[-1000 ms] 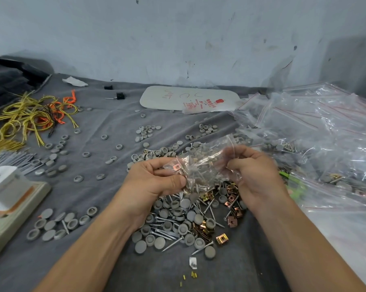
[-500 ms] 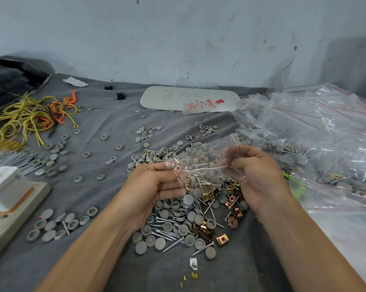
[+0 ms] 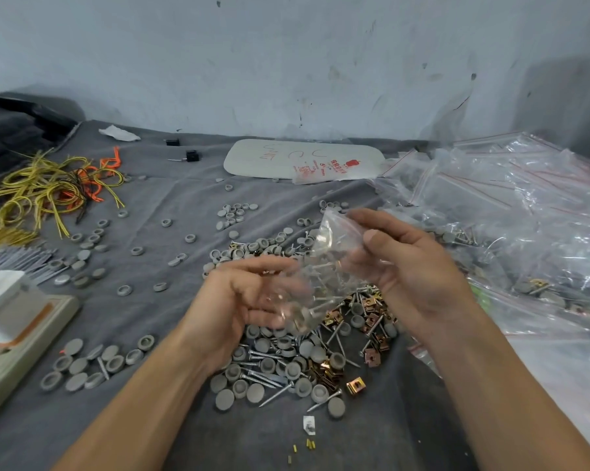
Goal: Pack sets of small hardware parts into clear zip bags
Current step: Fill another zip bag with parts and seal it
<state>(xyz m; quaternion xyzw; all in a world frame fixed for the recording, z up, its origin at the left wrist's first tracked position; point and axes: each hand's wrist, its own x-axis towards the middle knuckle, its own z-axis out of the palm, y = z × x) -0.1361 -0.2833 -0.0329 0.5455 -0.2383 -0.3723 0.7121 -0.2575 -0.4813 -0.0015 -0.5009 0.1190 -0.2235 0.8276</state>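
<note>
A clear zip bag (image 3: 324, 266) with screws and grey caps inside hangs tilted above the grey cloth. My right hand (image 3: 419, 277) grips its upper end, thumb on the front. My left hand (image 3: 232, 307) is blurred, palm up, with its fingers loosely spread at the bag's lower end; no grip shows there. Under both hands lies a heap of grey round caps and silver screws (image 3: 280, 368), with copper and brass clips (image 3: 371, 321) on its right side.
A mound of clear zip bags (image 3: 524, 215) fills the right side. Yellow and orange wires (image 3: 49, 188) lie far left, a beige device (image 3: 11, 328) at the near left. A white pack (image 3: 286, 158) sits by the wall. Loose caps dot the cloth.
My right hand lifted the bag's top up and to the right. My left hand let go of the bag's corner and opened, dropping slightly.
</note>
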